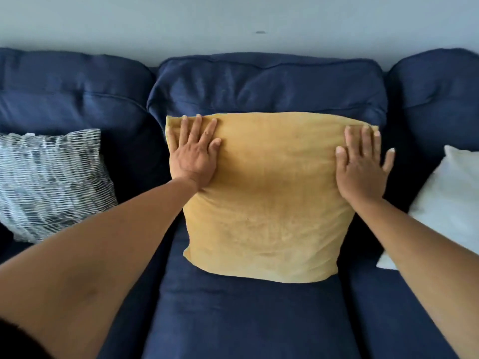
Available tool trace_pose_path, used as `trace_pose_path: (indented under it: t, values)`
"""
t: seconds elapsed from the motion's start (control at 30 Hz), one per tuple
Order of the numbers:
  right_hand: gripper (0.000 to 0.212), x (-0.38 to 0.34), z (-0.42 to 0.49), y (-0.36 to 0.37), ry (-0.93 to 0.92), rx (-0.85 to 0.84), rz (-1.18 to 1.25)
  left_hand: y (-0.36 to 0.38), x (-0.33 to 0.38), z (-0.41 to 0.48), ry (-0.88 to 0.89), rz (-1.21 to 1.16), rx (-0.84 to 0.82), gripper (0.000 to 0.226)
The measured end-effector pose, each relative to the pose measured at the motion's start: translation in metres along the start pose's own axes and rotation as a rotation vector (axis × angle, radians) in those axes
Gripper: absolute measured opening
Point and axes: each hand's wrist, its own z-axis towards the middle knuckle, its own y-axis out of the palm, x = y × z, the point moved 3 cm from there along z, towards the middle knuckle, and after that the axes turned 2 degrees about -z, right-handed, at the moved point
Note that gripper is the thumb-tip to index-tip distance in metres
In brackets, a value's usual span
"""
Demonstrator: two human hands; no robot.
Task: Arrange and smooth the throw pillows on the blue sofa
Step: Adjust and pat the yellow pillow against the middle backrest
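A mustard-yellow throw pillow (269,198) stands upright on the middle seat of the blue sofa (246,320), leaning against the middle back cushion. My left hand (194,156) lies flat on its upper left corner, fingers spread. My right hand (363,164) lies flat on its upper right edge, fingers spread too. Neither hand grips the fabric. A grey and white patterned pillow (51,182) leans at the left seat. A white pillow (448,203) sits at the right, partly cut off by the frame edge.
Three dark blue back cushions run along a pale wall (233,22). My two bare forearms reach in from the bottom corners. The seat cushion in front of the yellow pillow is bare blue fabric.
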Motion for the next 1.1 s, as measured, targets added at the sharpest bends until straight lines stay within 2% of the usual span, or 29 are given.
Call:
trace_pose_path:
  t: [0.07, 0.13, 0.17, 0.23, 0.27, 0.3, 0.37, 0.47, 0.5, 0.53, 0.6, 0.67, 0.73, 0.77, 0.8, 0.83, 0.9, 0.93, 0.97, 1.03, 1.1]
  values:
    - [0.057, 0.008, 0.004, -0.005, 0.034, 0.005, 0.031, -0.005, -0.008, 0.006, -0.096, -0.052, 0.033, 0.063]
    - [0.058, -0.009, -0.002, -0.019, 0.039, 0.150, 0.088, -0.014, -0.004, -0.001, -0.096, -0.099, 0.163, 0.064]
    - [0.059, -0.022, -0.008, -0.027, 0.016, 0.236, 0.093, -0.017, 0.006, -0.011, 0.029, -0.104, 0.232, 0.062]
    - [0.061, -0.056, -0.027, -0.032, -0.164, 0.315, 0.041, -0.012, 0.032, -0.040, 0.426, -0.037, 0.282, 0.060]
    - [0.061, -0.071, -0.038, -0.026, -0.292, 0.282, -0.005, -0.005, 0.039, -0.052, 0.566, 0.026, 0.246, 0.061]
    - [0.061, -0.081, -0.048, -0.018, -0.384, 0.211, -0.049, 0.000, 0.039, -0.057, 0.618, 0.089, 0.177, 0.062]
    - [0.060, -0.072, -0.055, -0.005, -0.376, 0.086, -0.099, 0.008, 0.024, -0.051, 0.502, 0.146, 0.084, 0.064]
    - [0.059, -0.024, -0.045, -0.008, 0.012, 0.044, -0.054, -0.001, -0.013, -0.034, 0.127, 0.055, 0.098, 0.064]
    - [0.060, -0.011, -0.047, -0.013, 0.122, 0.061, 0.004, -0.007, -0.020, -0.035, 0.073, 0.006, 0.136, 0.065]
    - [0.061, -0.003, -0.052, -0.019, 0.172, 0.111, 0.063, -0.012, -0.021, -0.041, 0.098, -0.037, 0.200, 0.065]
    - [0.061, -0.010, -0.074, -0.029, 0.062, 0.273, 0.121, -0.014, -0.001, -0.067, 0.345, -0.087, 0.329, 0.062]
    - [0.063, -0.037, -0.106, -0.023, -0.230, 0.314, 0.074, 0.003, 0.030, -0.103, 0.680, -0.024, 0.346, 0.063]
    - [0.065, -0.054, -0.134, 0.002, -0.496, 0.207, -0.083, 0.028, 0.046, -0.124, 0.844, 0.099, 0.257, 0.068]
    - [0.065, -0.051, -0.142, 0.015, -0.536, 0.141, -0.154, 0.039, 0.042, -0.124, 0.835, 0.145, 0.224, 0.070]
    - [0.066, -0.039, -0.143, 0.026, -0.497, 0.081, -0.199, 0.045, 0.031, -0.117, 0.774, 0.182, 0.198, 0.071]
    - [0.066, -0.021, -0.142, 0.034, -0.378, 0.020, -0.215, 0.049, 0.016, -0.109, 0.674, 0.199, 0.163, 0.072]
    - [0.068, 0.024, -0.137, 0.041, -0.029, -0.060, -0.171, 0.047, -0.019, -0.092, 0.432, 0.170, 0.136, 0.076]
    - [0.069, 0.042, -0.137, 0.039, 0.100, -0.061, -0.121, 0.045, -0.031, -0.088, 0.329, 0.136, 0.158, 0.077]
    - [0.070, 0.054, -0.140, 0.036, 0.150, -0.025, -0.066, 0.041, -0.035, -0.091, 0.280, 0.091, 0.200, 0.079]
    - [0.067, 0.048, -0.152, 0.026, 0.028, 0.119, -0.008, 0.040, -0.016, -0.118, 0.385, 0.020, 0.290, 0.082]
    - [0.066, 0.012, -0.171, 0.025, -0.212, 0.208, -0.017, 0.054, 0.018, -0.161, 0.666, 0.003, 0.258, 0.082]
